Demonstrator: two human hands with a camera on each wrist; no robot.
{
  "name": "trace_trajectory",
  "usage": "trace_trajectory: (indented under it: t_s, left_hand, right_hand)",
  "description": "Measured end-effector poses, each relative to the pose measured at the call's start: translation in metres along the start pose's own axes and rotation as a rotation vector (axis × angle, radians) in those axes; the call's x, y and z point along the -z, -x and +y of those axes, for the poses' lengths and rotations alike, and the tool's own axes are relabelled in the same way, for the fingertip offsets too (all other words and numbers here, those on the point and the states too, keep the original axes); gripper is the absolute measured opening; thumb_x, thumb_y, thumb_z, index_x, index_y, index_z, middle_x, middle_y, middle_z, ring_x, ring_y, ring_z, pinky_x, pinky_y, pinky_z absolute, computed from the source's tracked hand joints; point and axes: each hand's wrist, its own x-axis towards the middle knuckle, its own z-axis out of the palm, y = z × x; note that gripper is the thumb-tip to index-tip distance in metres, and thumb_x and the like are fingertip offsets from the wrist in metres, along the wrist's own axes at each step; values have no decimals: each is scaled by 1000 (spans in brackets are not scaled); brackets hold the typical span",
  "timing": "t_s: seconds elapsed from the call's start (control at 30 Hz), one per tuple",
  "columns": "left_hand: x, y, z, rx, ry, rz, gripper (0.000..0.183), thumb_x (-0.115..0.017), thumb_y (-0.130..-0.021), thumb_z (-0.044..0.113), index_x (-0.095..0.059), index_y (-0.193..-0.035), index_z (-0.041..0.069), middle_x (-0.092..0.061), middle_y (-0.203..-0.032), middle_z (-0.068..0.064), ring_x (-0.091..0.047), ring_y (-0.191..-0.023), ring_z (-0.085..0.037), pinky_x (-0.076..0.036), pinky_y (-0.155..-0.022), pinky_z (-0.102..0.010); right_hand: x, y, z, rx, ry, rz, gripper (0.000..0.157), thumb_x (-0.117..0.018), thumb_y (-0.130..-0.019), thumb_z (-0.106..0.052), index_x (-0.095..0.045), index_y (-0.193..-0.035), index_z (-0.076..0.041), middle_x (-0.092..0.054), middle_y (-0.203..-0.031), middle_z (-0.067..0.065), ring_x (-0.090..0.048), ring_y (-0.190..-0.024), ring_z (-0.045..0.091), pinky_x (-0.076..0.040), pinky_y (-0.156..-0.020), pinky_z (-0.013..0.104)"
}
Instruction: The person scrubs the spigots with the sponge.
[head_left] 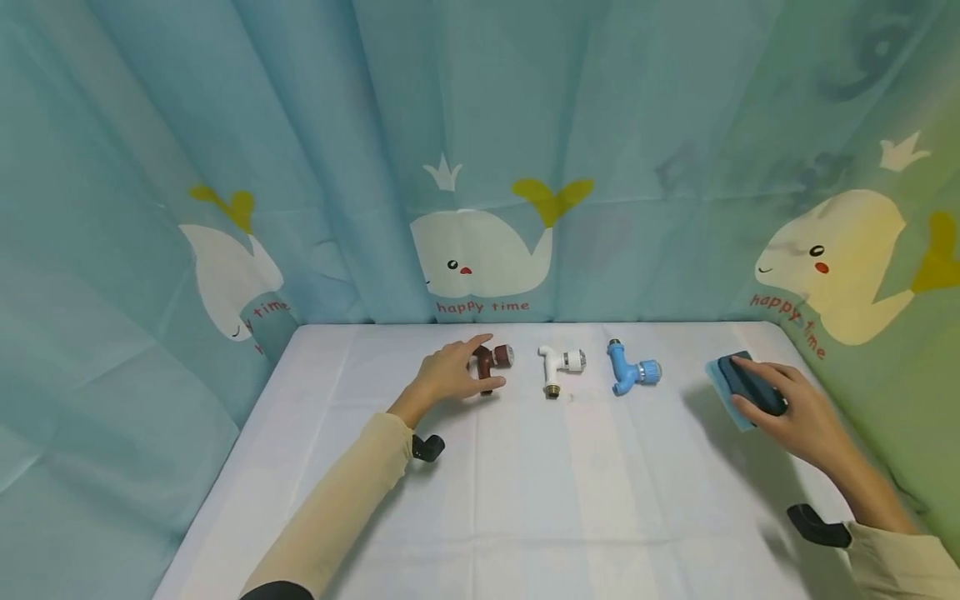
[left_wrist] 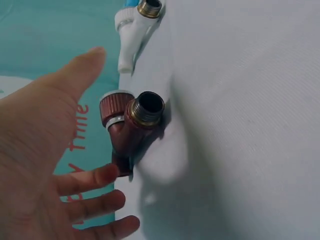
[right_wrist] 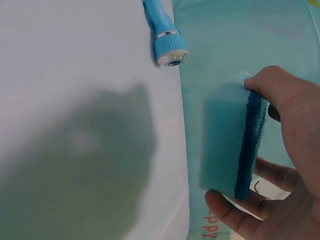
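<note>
My left hand [head_left: 452,372] reaches around a dark red-brown tap [head_left: 484,358] lying on the white table, thumb and fingers spread. In the left wrist view the thumb stands apart from the tap [left_wrist: 131,131], while one fingertip is at its lower end; whether it touches, I cannot tell. On the right, my right hand [head_left: 804,414] grips a sponge by its edges, its dark scouring layer [head_left: 750,385] up and its light blue foam [right_wrist: 224,140] below. The sponge is off the table, and its shadow falls to the left in the right wrist view.
A white tap [head_left: 552,364] with a brass thread lies right of the brown one. Farther right is a blue tap [head_left: 624,371]. A curtain [head_left: 637,250] printed with whales closes off the table's back and sides. The white tabletop [head_left: 570,500] stretches toward the front.
</note>
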Motion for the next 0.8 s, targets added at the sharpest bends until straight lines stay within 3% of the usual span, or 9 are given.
trace_trajectory:
  t_s: [0.1, 0.2, 0.3, 0.4, 0.5, 0.67, 0.8]
  left_hand:
    - [0, 5, -2, -21, -39, 62, 90, -62, -84, 77, -39, -159, 33, -57, -137, -11, -57, -119, -30, -56, -84, -53]
    - [0, 13, -7, -48, -74, 146, 90, -63, -85, 76, -39, -159, 30, -48, -147, -14, -51, -129, -35, -53, -93, -56]
    - [-1, 22, -14, -89, -111, 233, 91, -63, -86, 74, -39, -160, 26, -33, -161, -18, -35, -145, -40, -37, -113, -62]
    - [-5, 28, -21, -121, -145, 293, 92, -60, -88, 74, -36, -161, 24, -23, -167, -19, -20, -154, -41, -19, -121, -65]
    - [-8, 35, -28, -116, -160, 324, 89, -56, -91, 72, -32, -163, 25, -20, -168, -19, -15, -155, -40, -15, -122, -65]
    - [-11, 41, -37, -76, -138, 362, 83, -55, -95, 65, -31, -163, 25, -20, -168, -21, -15, -155, -41, -15, -122, -66]
    - [-11, 44, -40, -74, -118, 372, 80, -56, -96, 62, -31, -163, 26, -20, -167, -21, -17, -154, -43, -16, -121, -68]
  right_hand:
    - [-1, -3, 2, 13, 3, 17, 60, -82, -83, -6, -63, -139, -6, -58, -124, 30, -55, -104, 44, -34, -73, 23]
    - [-2, -6, 4, 17, 23, 13, 59, -83, -84, -8, -63, -139, -6, -59, -126, 30, -56, -106, 47, -35, -75, 26]
    - [-3, -9, 6, 0, 25, -4, 57, -81, -86, -11, -62, -140, -6, -57, -128, 32, -54, -109, 50, -36, -77, 31]
    - [-4, -12, 8, -20, 18, -10, 56, -80, -88, -12, -61, -141, -5, -55, -129, 34, -53, -110, 52, -38, -78, 36]
    - [-6, -16, 10, -44, 3, -6, 56, -79, -89, -12, -60, -141, -3, -54, -128, 35, -53, -110, 53, -40, -77, 42]
    - [-15, -27, 17, -106, -3, -19, 57, -77, -92, -18, -57, -143, -1, -50, -130, 40, -49, -113, 57, -41, -80, 69]
    - [-26, -36, 27, -139, 18, -52, 57, -75, -94, -22, -56, -143, 1, -48, -131, 43, -46, -116, 60, -39, -85, 76]
